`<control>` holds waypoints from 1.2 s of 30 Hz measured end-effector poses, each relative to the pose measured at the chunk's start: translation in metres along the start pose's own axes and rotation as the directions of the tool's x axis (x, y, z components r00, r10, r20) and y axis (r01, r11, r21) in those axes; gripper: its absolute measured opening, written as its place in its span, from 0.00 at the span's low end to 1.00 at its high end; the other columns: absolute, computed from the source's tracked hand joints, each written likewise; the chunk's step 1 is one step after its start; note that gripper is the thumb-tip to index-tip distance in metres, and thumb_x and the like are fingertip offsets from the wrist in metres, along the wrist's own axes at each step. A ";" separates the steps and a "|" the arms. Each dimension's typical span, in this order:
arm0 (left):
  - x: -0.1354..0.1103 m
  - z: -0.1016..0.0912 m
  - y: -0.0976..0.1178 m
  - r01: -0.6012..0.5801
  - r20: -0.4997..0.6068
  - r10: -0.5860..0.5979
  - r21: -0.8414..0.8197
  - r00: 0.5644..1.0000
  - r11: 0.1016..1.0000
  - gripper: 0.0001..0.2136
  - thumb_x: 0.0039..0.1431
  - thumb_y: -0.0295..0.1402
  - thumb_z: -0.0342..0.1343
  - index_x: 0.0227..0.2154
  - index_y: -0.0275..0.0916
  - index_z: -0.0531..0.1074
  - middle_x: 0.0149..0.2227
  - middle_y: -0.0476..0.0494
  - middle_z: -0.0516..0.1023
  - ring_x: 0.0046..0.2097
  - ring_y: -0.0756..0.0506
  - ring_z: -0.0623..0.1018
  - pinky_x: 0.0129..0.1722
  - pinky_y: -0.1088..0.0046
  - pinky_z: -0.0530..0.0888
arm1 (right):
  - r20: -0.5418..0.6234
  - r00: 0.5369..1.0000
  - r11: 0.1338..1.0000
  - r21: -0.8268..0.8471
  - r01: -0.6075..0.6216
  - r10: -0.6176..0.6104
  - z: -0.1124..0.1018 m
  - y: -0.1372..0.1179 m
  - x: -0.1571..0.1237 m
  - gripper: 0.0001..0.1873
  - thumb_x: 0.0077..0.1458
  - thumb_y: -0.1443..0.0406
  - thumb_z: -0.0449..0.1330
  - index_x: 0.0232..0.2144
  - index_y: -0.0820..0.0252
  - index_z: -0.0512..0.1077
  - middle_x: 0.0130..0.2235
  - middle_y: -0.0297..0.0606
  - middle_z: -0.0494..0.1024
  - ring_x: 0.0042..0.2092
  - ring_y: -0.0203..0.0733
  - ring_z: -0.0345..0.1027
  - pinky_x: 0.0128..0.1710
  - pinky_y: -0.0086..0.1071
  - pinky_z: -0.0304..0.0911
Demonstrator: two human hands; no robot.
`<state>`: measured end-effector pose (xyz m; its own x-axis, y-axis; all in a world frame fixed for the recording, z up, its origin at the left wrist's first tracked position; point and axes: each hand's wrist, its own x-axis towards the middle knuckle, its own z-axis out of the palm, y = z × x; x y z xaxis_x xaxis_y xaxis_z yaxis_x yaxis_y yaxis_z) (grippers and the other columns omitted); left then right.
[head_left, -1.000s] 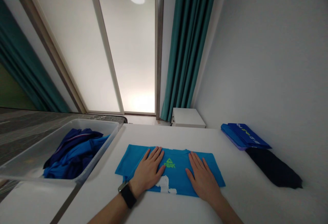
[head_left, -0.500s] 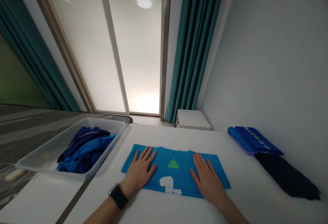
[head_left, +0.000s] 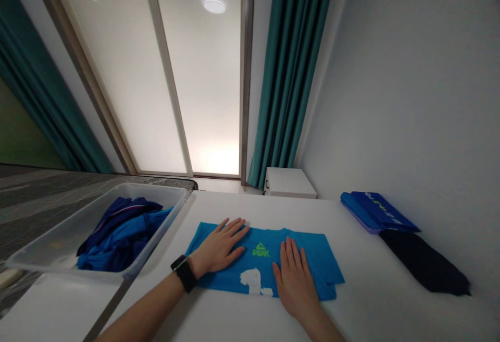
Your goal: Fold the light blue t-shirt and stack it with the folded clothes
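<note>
Apparently the work is partway along. The bright blue short-sleeved T-shirt with a green logo and white print (head_left: 264, 271) lies flat on the smooth white tabletop (head_left: 226, 318) in a wide, low shape, which suggests it has been folded over once; its sleeve edge at the right stands slightly out of line, so it seems not fully squared. The left hand (head_left: 220, 248) is open, palm down on it with fingers spread; the right hand (head_left: 296, 282) lies flat on it too, fingers nearly together. Neither grips any cloth.

Off to the right, a neat stack of folded blue garments (head_left: 385, 212) and a folded black garment (head_left: 425, 261) beside it look finished. At the left, a translucent plastic bin (head_left: 33, 256) holds rumpled navy and blue clothes (head_left: 121, 235), loose and not yet folded; how many cannot be told.
</note>
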<state>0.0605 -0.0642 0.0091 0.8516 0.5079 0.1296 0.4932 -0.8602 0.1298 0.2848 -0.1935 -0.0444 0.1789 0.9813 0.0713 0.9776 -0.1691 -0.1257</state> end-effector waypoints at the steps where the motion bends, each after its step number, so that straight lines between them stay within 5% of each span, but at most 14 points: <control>1: 0.002 -0.001 -0.004 -0.040 0.009 0.041 -0.019 0.999 0.999 0.27 0.69 0.47 0.40 0.68 0.48 0.48 0.69 0.45 0.54 0.68 0.41 0.55 0.67 0.54 0.49 | -0.015 1.000 1.000 0.005 0.005 -0.005 0.001 0.000 0.000 0.38 0.65 0.50 0.38 0.66 0.73 0.52 0.69 0.50 0.45 0.70 0.54 0.36 0.68 0.51 0.33; 4: 0.005 0.001 -0.013 -0.079 0.034 0.081 -0.075 0.996 0.994 0.26 0.69 0.47 0.40 0.67 0.50 0.49 0.69 0.46 0.53 0.68 0.41 0.55 0.67 0.55 0.50 | -0.037 0.999 1.000 0.010 0.029 -0.029 0.004 0.003 0.002 0.41 0.64 0.46 0.37 0.66 0.73 0.52 0.69 0.50 0.45 0.70 0.54 0.37 0.68 0.50 0.35; 9: -0.003 0.011 -0.013 0.039 0.057 -0.034 -0.103 0.998 0.994 0.26 0.69 0.49 0.40 0.67 0.53 0.48 0.69 0.47 0.51 0.68 0.39 0.56 0.65 0.51 0.52 | -0.037 0.990 0.991 -0.014 0.136 -0.136 0.003 0.017 0.013 0.41 0.65 0.45 0.35 0.66 0.71 0.50 0.69 0.49 0.44 0.70 0.53 0.36 0.68 0.50 0.36; 16: -0.018 0.031 0.008 0.247 -0.032 -0.248 -0.029 0.968 0.969 0.26 0.69 0.49 0.38 0.67 0.50 0.52 0.69 0.44 0.54 0.67 0.38 0.57 0.63 0.54 0.56 | -0.008 0.914 0.913 -0.050 0.404 -0.405 -0.005 0.043 0.052 0.38 0.67 0.48 0.36 0.67 0.70 0.47 0.69 0.49 0.43 0.70 0.50 0.35 0.68 0.48 0.35; 22: -0.018 0.027 0.018 0.333 -0.028 -0.333 -0.001 0.943 0.943 0.27 0.68 0.48 0.38 0.66 0.44 0.54 0.67 0.40 0.57 0.66 0.38 0.60 0.61 0.54 0.58 | 0.050 0.868 0.869 -0.009 0.495 -0.494 -0.019 0.047 0.075 0.37 0.67 0.48 0.36 0.68 0.67 0.46 0.69 0.45 0.44 0.70 0.46 0.35 0.68 0.46 0.34; 26: -0.008 0.020 0.003 0.284 -0.039 -0.284 0.006 0.958 0.959 0.25 0.69 0.46 0.38 0.64 0.43 0.58 0.63 0.39 0.65 0.62 0.38 0.64 0.58 0.54 0.62 | 0.069 0.915 0.917 -0.001 0.399 -0.398 -0.023 0.036 0.063 0.36 0.67 0.50 0.36 0.67 0.67 0.48 0.69 0.46 0.45 0.70 0.47 0.35 0.68 0.47 0.32; 30: 0.010 0.014 -0.011 0.204 -0.038 -0.204 -0.007 0.978 0.979 0.22 0.69 0.44 0.39 0.61 0.44 0.62 0.57 0.40 0.70 0.56 0.39 0.68 0.55 0.57 0.65 | 0.046 0.993 0.993 -0.043 0.114 -0.112 -0.027 0.010 0.036 0.33 0.66 0.52 0.39 0.67 0.64 0.52 0.69 0.47 0.47 0.70 0.55 0.35 0.65 0.58 0.32; 36: 0.028 0.013 -0.013 0.156 -0.052 -0.158 -0.033 0.986 0.987 0.18 0.69 0.40 0.40 0.55 0.42 0.66 0.49 0.40 0.71 0.51 0.41 0.69 0.53 0.61 0.66 | 0.156 0.986 0.998 -0.042 -0.052 0.058 -0.033 -0.026 0.013 0.34 0.65 0.50 0.41 0.67 0.59 0.52 0.69 0.51 0.47 0.68 0.62 0.40 0.60 0.68 0.37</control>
<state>0.0803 -0.0398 -0.0016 0.7526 0.6391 0.1585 0.6143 -0.7681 0.1805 0.2657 -0.1795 -0.0077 0.2158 0.9721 -0.0915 0.9708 -0.2237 -0.0871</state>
